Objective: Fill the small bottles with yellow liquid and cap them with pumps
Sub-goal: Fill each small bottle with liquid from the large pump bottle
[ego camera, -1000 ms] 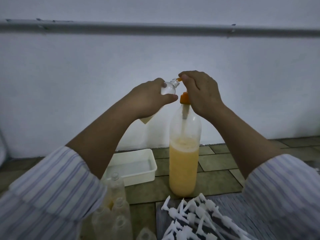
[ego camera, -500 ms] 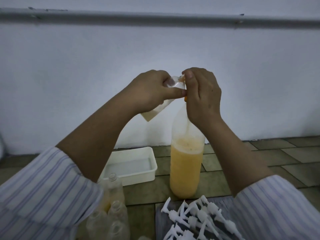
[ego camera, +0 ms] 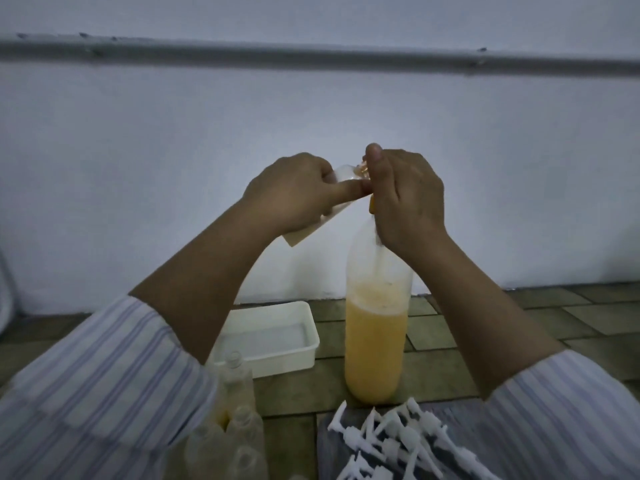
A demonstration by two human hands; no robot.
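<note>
At frame centre my left hand (ego camera: 294,192) grips the small clear plastic bottle (ego camera: 337,202), tilted; my right hand (ego camera: 405,199) seems curled round the orange pump (ego camera: 371,204) atop the tall yellow-liquid bottle (ego camera: 377,327).

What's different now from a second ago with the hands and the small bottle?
The right hand has slid down over the orange pump top of the big bottle, now nearly covering it. The left hand has brought the small bottle tighter against the spout, thumb meeting the right hand. Unchanged: left grip, big bottle standing, white tray, loose pumps, empty bottles.
</note>
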